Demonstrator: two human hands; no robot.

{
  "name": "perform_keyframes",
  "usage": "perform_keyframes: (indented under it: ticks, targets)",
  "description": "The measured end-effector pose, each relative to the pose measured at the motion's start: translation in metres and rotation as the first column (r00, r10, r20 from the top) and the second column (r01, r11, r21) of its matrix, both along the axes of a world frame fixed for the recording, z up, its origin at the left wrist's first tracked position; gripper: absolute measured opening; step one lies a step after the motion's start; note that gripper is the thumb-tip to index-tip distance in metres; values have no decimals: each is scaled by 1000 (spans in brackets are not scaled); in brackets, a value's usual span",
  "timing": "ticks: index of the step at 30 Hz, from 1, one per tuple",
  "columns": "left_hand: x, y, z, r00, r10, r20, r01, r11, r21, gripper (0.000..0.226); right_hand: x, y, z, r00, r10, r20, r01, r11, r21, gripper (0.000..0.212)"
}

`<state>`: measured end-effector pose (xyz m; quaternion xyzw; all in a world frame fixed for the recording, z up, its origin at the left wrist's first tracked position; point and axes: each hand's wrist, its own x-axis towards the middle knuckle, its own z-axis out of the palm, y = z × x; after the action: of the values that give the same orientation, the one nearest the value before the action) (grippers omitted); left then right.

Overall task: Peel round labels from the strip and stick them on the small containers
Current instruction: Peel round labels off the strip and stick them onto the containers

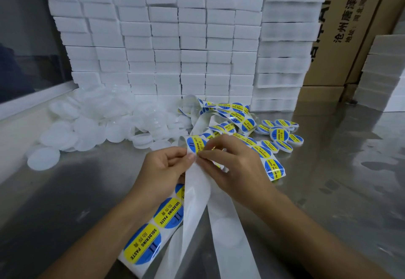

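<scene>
the strip [195,188] hangs near centre, thin, limp and glossy; left hand [163,170] pinches its backing while right hand [234,164] fingertips clamp a label [197,145] edge, best lifted there; unlabelled containers [94,125] lie far left.

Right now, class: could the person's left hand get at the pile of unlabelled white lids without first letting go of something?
Probably not. The left hand pinches the label strip together with the right hand. The white lids lie unobstructed to its left, so releasing its grip would free the way.

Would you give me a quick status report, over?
Left hand, right hand pinch label strip, peeling. Labelled containers at right, blank ones left. Nothing obstructing.
</scene>
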<state>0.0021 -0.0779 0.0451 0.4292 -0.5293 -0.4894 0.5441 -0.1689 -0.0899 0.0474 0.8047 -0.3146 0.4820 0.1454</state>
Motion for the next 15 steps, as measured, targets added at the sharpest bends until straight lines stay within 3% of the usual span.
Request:
perform_keyframes:
  ticks: [4, 11, 13, 15]
  targets:
    - [-3, 0, -1, 998, 20, 61, -15, 997, -81, 10, 2, 2, 2, 996, -30, -78, 27, 999, -45, 9]
    - [-4, 3, 1, 981, 27, 190, 23, 966, -256, 19, 5, 5, 3, 991, -84, -108, 79, 996, -51, 13]
    - [-3, 3, 2, 984, 21, 180, 26, 966, -258, 17, 6, 6, 4, 999, -49, -18, 50, 997, 55, 11]
    - [-4, 4, 3, 986, 34, 166, 10, 966, -257, 15, 7, 7, 4, 977, 21, 212, -79, 960, 268, 9]
